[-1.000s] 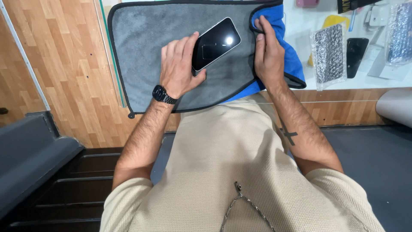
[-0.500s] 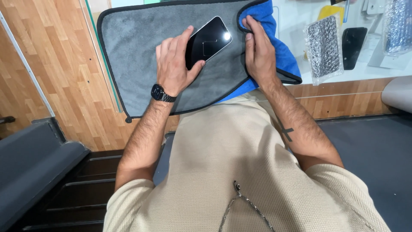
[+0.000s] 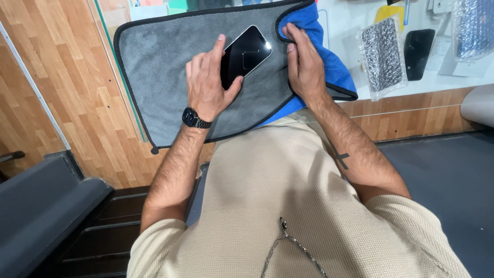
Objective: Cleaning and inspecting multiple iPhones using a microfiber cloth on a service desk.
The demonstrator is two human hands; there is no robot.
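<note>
The left hand [image 3: 206, 87] is gripping a phone [image 3: 244, 53] along its lower edge, thumb on one side, fingers wrapping the other, index fingertip resting near the top corner. The phone is lying tilted on a grey cloth [image 3: 159, 67] that is draping over the counter edge. The right hand [image 3: 304, 67] is pinching the folded-over blue side of the cloth [image 3: 329, 62], fingers curled on the fold just beside the phone's right end; the two aren't touching as far as can be told.

Handling, as a judgement: the phone is looking thin, stiff, glossy glass, so prob slippery and fragile, light enough for 1 hand; best grip is on the side edges, not the face. The cloth is looking soft, floppy, grippy, and can be taken anywhere, esp at the fold.

Count: 1 phone in hand, 1 cloth (grey one face, blue the other), 1 black wristwatch [image 3: 194, 119] on the left wrist. On the white counter [image 3: 411, 85] to the right: 2 bubble-wrap pouches [image 3: 380, 59], 1 only partly in view, & 1 dark flat phone-shaped item [image 3: 418, 46], well apart from the hands
</note>
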